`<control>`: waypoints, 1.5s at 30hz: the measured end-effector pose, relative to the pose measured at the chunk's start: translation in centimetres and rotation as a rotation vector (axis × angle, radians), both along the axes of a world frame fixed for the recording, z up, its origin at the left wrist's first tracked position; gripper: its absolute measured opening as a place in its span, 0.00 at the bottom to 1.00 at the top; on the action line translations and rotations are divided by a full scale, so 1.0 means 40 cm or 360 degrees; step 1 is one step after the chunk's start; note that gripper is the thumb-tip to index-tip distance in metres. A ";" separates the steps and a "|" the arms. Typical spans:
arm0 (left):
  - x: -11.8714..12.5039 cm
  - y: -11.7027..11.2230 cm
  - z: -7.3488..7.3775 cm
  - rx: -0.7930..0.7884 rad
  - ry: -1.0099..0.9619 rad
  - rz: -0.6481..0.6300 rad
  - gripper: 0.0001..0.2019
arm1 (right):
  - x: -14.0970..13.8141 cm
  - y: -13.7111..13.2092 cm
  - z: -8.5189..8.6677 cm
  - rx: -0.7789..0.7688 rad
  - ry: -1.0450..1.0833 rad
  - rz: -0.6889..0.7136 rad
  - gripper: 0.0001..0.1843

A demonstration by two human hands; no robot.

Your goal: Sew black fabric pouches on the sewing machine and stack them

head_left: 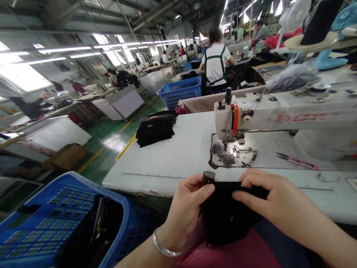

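A black fabric piece (223, 219) with a small light label hangs between my hands at the table's front edge, above my lap. My left hand (186, 203) pinches its upper left corner, where a dark strip end (209, 176) sticks up beside my thumb. My right hand (264, 190) grips the top edge further right, thumb in front and fingers behind. Just beyond my hands stands a white sewing machine (256, 108); its needle area and metal plate (219, 149) have nothing under them that I can make out. Pink-handled scissors (299, 160) lie to the right of the plate.
A stack of black fabric pieces (156, 128) lies at the white table's (181, 149) far left. A blue basket (122, 208) with black items stands at my left. Behind the machine are another blue basket (180, 89) and a person in a white shirt (214, 63).
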State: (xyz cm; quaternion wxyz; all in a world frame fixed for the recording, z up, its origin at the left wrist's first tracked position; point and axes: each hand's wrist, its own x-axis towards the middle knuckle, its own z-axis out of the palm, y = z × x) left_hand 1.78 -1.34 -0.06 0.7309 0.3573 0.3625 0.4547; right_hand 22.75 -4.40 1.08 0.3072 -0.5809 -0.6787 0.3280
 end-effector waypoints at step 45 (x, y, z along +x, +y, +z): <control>0.067 0.446 -0.126 0.1525 0.1404 -0.0971 0.06 | 0.118 0.221 -0.167 0.0613 -0.0826 0.0391 0.11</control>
